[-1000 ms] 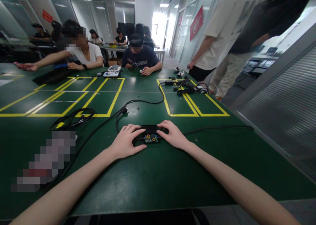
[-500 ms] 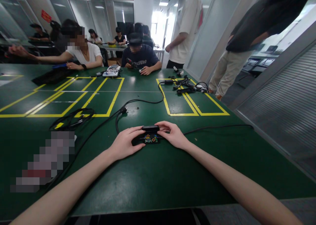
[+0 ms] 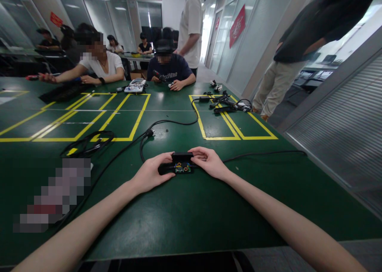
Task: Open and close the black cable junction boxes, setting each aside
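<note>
Turned since half a second ago: cover (image 3: pixel 182 158), now with a taller dark face towards the camera. Also shifted: standing person (image 3: pixel 191 25) in white, now farther left, behind seated person (image 3: pixel 171 71) in navy.

Cover: black, raised on edge just behind board (image 3: pixel 182 168), gripped by its two ends between the hands. Board: bare, with two copper-coloured coils, on worktop (image 3: pixel 193 216) in front of wearer.

Left hand (image 3: pixel 151 173): back uppermost, fingers bent round to cover's left end, thumb extended low to board's near left corner; thumb contact not clear. Right hand (image 3: pixel 210 163): turned inward, forefinger arched over, thumb below, clamped on cover's right end. Hands well apart from each other. Forearms: both extended forward, converging, low over worktop.

Nearby: plug (image 3: pixel 149 133), beyond left hand; cable (image 3: pixel 265 154), running right from behind right hand.
</note>
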